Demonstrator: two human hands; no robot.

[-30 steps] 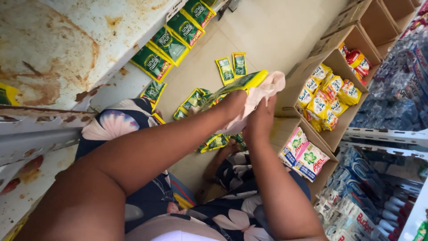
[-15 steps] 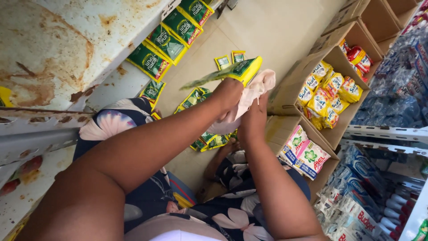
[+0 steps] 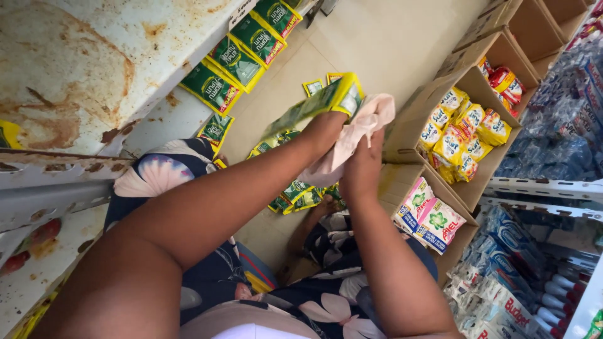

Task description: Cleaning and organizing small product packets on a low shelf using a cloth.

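Note:
My left hand (image 3: 323, 133) grips a green and yellow sachet packet (image 3: 320, 102), held up over the floor with its yellow edge to the right. My right hand (image 3: 363, 164) holds a pale pink cloth (image 3: 352, 139) pressed against the packet's lower side. Several more green sachets (image 3: 295, 193) lie scattered on the tiled floor below my hands. Two small ones (image 3: 314, 86) lie farther off, partly hidden behind the held packet.
A rusty white metal shelf (image 3: 75, 69) runs along the left, with green packets (image 3: 239, 56) lined at its edge. Cardboard boxes (image 3: 465, 81) of yellow and white detergent packs (image 3: 455, 141) stand on the right. Bottles and packets fill a rack (image 3: 534, 251) at the lower right.
My left hand has tilted the green packet so its yellow end points up. The cloth in my right hand has slid slightly right along it.

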